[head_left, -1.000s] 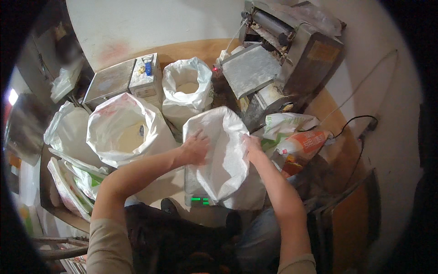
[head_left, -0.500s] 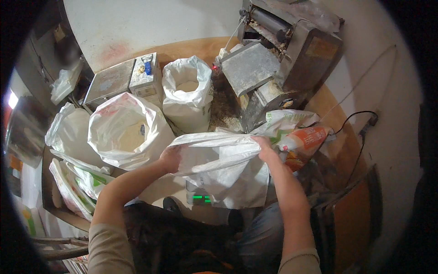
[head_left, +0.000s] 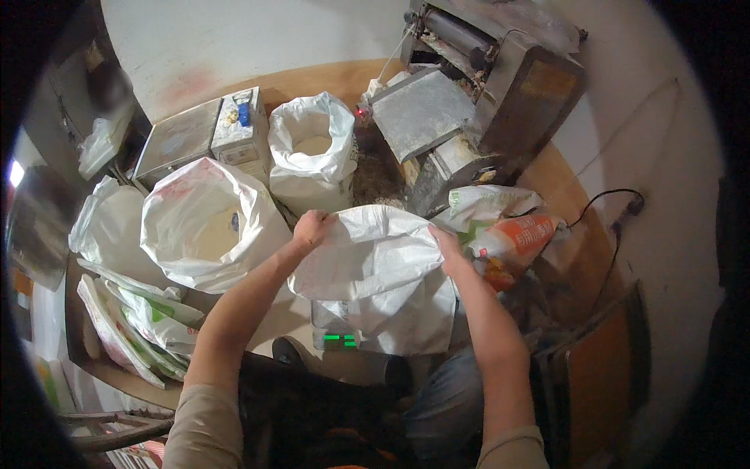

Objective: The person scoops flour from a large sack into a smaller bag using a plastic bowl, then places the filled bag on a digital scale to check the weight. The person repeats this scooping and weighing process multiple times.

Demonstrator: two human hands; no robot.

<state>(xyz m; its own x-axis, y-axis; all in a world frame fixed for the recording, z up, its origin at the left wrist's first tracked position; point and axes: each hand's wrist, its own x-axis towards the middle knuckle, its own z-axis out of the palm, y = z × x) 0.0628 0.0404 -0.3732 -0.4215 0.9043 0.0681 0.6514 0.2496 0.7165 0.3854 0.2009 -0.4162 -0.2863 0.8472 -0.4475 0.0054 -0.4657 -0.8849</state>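
A white woven sack (head_left: pixel 391 313) stands in front of me, its mouth spread into a wide oval. My left hand (head_left: pixel 314 227) grips the far left part of its rim, fingers closed round the fabric. At the right end of the rim, my right hand (head_left: pixel 448 248) is closed on the sack too, with part of its fingers hidden. Below the sack, a scale (head_left: pixel 334 328) shows a lit green display. Left of my left hand is a larger open sack (head_left: pixel 180 258) holding pale powder with a small dark thing in it.
Farther back stands another open white sack (head_left: pixel 312 176) of pale powder. A metal roller machine (head_left: pixel 516 102) stands at the back right, near an orange and white package (head_left: pixel 519 238) and a black cable (head_left: pixel 605 195). Folded sacks (head_left: pixel 125 320) lie at left; metal boxes (head_left: pixel 180 141) stand behind.
My left hand has moved up and slightly right along the rim. The sack's mouth has gone from a narrow, folded slit to a wide opening.
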